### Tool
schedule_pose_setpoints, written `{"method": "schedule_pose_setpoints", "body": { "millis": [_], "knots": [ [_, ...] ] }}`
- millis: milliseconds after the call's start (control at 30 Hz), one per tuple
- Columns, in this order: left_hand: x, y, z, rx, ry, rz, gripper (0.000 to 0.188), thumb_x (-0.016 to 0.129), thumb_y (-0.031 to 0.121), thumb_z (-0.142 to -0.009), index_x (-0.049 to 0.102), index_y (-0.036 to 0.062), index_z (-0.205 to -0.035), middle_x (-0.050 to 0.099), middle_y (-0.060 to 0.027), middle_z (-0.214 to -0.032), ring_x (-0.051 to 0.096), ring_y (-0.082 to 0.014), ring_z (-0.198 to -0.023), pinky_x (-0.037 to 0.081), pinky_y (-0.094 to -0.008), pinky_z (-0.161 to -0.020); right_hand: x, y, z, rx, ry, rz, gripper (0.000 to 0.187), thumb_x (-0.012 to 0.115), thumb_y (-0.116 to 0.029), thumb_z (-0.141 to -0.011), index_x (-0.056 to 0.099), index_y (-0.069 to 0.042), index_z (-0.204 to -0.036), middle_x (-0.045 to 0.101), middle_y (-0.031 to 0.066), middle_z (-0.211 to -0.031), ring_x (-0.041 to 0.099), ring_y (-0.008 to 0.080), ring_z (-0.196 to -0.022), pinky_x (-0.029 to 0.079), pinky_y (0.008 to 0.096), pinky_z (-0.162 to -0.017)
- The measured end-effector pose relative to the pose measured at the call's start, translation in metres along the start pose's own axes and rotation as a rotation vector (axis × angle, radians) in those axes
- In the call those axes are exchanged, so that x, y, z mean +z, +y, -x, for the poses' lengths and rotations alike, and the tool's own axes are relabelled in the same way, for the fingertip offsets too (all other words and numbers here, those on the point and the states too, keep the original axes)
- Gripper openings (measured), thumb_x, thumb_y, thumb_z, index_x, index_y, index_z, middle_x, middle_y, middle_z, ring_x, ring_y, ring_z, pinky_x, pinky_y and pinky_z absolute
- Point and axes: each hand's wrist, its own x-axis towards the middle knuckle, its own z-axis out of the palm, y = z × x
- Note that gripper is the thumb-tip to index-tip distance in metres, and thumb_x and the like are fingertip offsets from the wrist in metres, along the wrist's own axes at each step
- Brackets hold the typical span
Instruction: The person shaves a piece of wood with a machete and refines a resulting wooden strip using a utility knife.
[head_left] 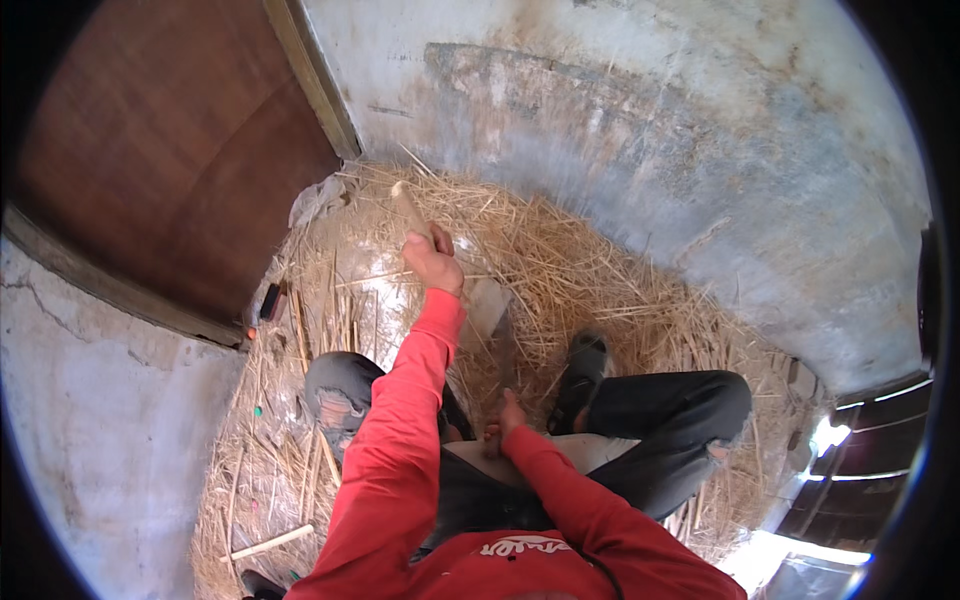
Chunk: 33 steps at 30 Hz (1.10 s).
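My left hand (436, 264) is held out ahead, its fingers closed around a pale wooden stick (408, 205) that points up and away from me. Lower down, between my knees, my right hand (506, 420) grips the handle of a dark flat-bladed tool that looks like a machete (504, 350). Its blade points away from me, apart from the stick. Just left of the blade, a pale block (485, 304) sits on the straw, partly hidden by my left sleeve; I cannot tell whether it is stone or wood.
Straw (570, 255) covers much of the floor around my legs. Ahead rises a stained plaster wall (640, 140), with a brown door (180, 160) at the left. A small dark object (270, 301) lies near the door; a peeled stick (272, 542) lies at lower left.
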Motion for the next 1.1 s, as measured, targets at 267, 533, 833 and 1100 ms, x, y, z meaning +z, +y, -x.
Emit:
{"method": "schedule_pose_setpoints", "body": {
  "millis": [267,533,833,1100],
  "knots": [
    [-0.021,0.009,0.013,-0.088,-0.046,0.061,0.065,0.034,0.064,-0.099,0.036,0.0096,-0.064,0.031,0.0009,-0.054,0.030,-0.0101,-0.044,0.020,-0.0275,-0.043,-0.016,-0.181,0.177,-0.472,-0.235,-0.346,0.063,0.044,-0.071,-0.092,0.046,-0.010,-0.079,0.038,0.0009,-0.053,0.036,0.0167,-0.039,0.038,0.0338,-0.044],
    [-0.004,0.001,-0.005,-0.130,-0.198,0.059,0.072,0.028,0.076,-0.093,0.031,0.0127,-0.059,0.027,0.0015,-0.054,0.024,-0.0111,-0.045,0.017,-0.0281,-0.044,0.004,-0.057,0.064,-0.231,-0.145,0.167,0.063,0.043,-0.070,-0.093,0.046,-0.010,-0.073,0.042,0.0014,-0.054,0.039,0.0148,-0.040,0.034,0.0319,-0.040],
    [-0.024,0.003,-0.014,-0.218,-0.132,0.097,0.078,0.022,0.088,-0.085,0.026,0.0154,-0.056,0.022,0.0033,-0.053,0.016,-0.0114,-0.047,0.014,-0.0281,-0.046,-0.001,-0.188,0.166,-0.605,-0.254,-0.212,0.057,0.046,-0.059,-0.096,0.048,-0.008,-0.071,0.045,0.0035,-0.054,0.044,0.0161,-0.042,0.038,0.0340,-0.041],
    [-0.014,0.001,-0.008,-0.260,-0.109,0.222,0.077,0.022,0.086,-0.087,0.027,0.0147,-0.057,0.022,0.0029,-0.053,0.017,-0.0118,-0.047,0.015,-0.0287,-0.046,-0.027,-0.030,0.040,-0.599,0.029,0.220,0.056,0.045,-0.063,-0.096,0.051,-0.011,-0.077,0.044,0.0013,-0.056,0.043,0.0141,-0.044,0.032,0.0315,-0.040]
  ]
}}
